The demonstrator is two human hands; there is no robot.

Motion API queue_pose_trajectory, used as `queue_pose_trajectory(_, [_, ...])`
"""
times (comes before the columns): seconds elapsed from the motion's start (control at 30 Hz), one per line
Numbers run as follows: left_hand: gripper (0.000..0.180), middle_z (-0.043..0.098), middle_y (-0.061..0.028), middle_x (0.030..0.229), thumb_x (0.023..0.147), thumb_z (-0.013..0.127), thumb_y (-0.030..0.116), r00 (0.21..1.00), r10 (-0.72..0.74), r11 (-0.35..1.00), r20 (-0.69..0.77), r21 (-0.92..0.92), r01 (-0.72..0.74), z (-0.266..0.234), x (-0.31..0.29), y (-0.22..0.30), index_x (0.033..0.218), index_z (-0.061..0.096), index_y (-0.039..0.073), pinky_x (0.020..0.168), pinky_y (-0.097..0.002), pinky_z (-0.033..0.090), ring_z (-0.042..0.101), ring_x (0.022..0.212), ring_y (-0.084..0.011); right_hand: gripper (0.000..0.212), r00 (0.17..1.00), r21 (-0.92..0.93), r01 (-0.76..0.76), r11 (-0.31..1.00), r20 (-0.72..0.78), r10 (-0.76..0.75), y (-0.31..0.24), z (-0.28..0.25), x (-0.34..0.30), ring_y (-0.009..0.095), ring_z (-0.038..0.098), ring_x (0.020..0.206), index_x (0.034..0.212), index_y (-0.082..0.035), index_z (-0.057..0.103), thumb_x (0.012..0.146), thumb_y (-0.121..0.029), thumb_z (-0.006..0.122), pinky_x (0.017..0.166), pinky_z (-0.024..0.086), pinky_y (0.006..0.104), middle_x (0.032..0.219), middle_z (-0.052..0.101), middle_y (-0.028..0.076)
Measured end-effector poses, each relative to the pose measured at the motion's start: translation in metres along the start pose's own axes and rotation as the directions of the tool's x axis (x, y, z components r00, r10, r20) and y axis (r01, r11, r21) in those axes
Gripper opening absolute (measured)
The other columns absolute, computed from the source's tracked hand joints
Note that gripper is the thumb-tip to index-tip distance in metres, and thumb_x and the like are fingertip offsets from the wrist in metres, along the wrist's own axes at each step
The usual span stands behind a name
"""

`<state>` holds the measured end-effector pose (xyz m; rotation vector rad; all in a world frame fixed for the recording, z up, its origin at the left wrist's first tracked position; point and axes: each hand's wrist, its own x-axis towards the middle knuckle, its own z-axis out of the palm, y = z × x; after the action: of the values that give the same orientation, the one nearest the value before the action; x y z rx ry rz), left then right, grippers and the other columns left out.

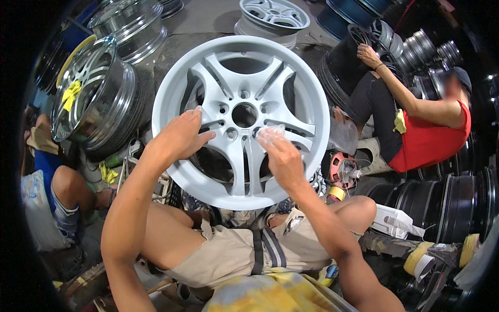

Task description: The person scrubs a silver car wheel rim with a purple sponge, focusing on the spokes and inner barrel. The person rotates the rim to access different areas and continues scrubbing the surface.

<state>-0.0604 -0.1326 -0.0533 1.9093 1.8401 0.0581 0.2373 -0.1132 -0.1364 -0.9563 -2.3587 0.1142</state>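
Note:
A light grey car wheel rim [232,89] lies face up in front of me, above my lap, with paired spokes around a round centre hole. My left hand [182,136] rests at its left side, touching a spoke, with the fingers stretched out and nothing visible in them. With bent fingers, my right hand [287,162] presses a thin whitish piece of cloth or paper [271,130] against the wheel, just right of the hub's bolt holes. Its exact kind cannot be made out.
At the right sits a co-worker in a red top [434,138], beside stacked dark rims [431,200]. A red-and-black power tool [343,169] lies by my right knee. A chrome wheel [96,99] with a yellow cloth [71,94] leans at left, near another person's knee [69,183].

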Motion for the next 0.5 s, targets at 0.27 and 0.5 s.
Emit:
queue_pose_trajectory(0.27, [0.079,0.052,-0.0346,0.147,0.100,0.067,0.037,1.000,0.017,1.000,0.020,0.007,-0.017,-0.004,-0.002,0.003,0.152,0.037,-0.016,0.118,-0.0444,0.041,0.053,0.136,-0.0443,0.040,0.941,-0.264,-0.318,0.911,-0.203,0.270,0.060,-0.032,0.001,0.038,0.068,0.121,0.125,-0.002,0.071,0.090,0.009,0.055,0.116,0.046,0.0512,0.124,0.072,0.020])
queue_pose_trajectory(0.5, [0.076,0.045,-0.0328,0.154,0.099,0.069,0.036,0.998,0.062,0.998,-0.033,0.023,-0.061,-0.003,0.006,0.017,0.150,0.041,-0.014,0.120,-0.0445,0.039,0.047,0.143,-0.0436,0.038,0.993,-0.073,-0.045,0.996,-0.112,0.037,0.022,0.008,0.013,0.035,0.067,0.124,0.120,-0.001,0.073,0.087,0.008,0.059,0.115,0.049,0.0478,0.126,0.073,0.018])
